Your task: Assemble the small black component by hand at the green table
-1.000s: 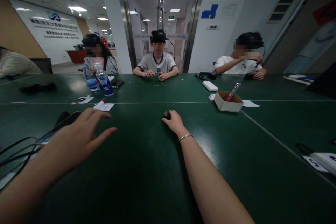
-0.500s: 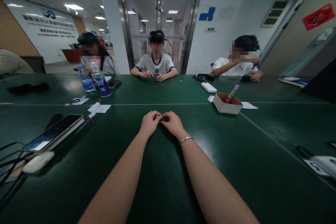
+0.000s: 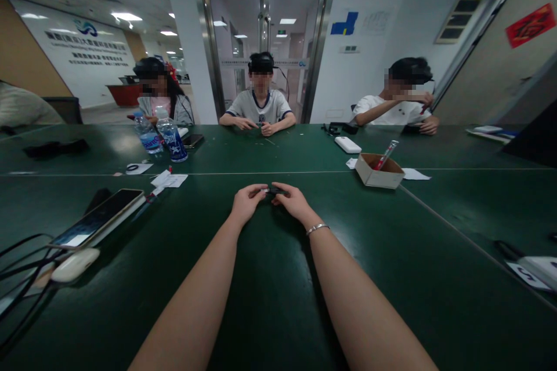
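Just short of the white line across the green table, a small dark object [image 3: 274, 191] with a shiny, pale left end spans the gap between my hands. It is too small for me to tell its kind. The fingertips of my left hand [image 3: 247, 202] pinch the pale end. My right hand [image 3: 296, 203], with a silver bracelet [image 3: 317, 229] at its wrist, grips the dark end between thumb and fingers. Those fingers cover part of the object. Both forearms reach forward above the green tabletop [image 3: 274, 290].
On the left lie a phone [image 3: 100, 217], a white rounded device [image 3: 75, 265] with black cables, and paper scraps [image 3: 169, 178]. Two bottles [image 3: 172, 136] stand beyond. An open cardboard box [image 3: 379, 173] holding a red-and-clear tube is at right. Several people sit across the table.
My hands have moved slightly apart, the right one shifting rightward, so more of the small dark object shows between them. The whole view has shifted a little.
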`<control>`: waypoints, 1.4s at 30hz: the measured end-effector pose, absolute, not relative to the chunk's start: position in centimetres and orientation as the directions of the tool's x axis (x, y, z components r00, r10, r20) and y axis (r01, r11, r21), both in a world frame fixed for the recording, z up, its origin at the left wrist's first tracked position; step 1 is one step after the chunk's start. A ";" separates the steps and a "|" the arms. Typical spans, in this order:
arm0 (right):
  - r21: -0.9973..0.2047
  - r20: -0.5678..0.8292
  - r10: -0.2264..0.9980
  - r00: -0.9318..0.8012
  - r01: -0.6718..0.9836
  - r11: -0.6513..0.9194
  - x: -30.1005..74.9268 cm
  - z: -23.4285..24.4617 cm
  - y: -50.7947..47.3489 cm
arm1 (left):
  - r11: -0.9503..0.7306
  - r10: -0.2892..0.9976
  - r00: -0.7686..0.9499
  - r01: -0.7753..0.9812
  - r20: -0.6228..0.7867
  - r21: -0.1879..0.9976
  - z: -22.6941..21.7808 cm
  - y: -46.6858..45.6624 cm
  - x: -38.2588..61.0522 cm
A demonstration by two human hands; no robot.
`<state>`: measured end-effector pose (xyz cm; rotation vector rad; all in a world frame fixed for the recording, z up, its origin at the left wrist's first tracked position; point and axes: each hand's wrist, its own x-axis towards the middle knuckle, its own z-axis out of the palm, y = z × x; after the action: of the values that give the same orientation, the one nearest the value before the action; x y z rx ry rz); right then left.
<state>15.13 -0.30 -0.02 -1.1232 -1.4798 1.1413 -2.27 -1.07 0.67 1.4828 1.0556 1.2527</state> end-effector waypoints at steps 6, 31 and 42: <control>-0.984 0.149 0.977 -0.156 -0.123 0.130 15.6 -0.8 0.2 | -0.241 0.970 0.019 0.047 0.240 0.969 -0.2 -0.4 -2.2; -0.961 0.062 0.963 -0.263 -0.275 -0.013 15.8 0.6 -1.0 | -0.182 0.983 0.036 0.103 0.179 0.978 0.1 -0.6 -2.3; -0.965 0.017 0.975 -0.222 -0.259 -0.042 15.8 0.8 -1.0 | -0.265 0.964 0.058 0.097 0.261 0.959 0.7 -0.9 -2.4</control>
<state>15.77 -0.96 0.78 -0.9032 -1.1592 1.4944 -2.35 -0.91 0.69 1.5046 1.1142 1.3174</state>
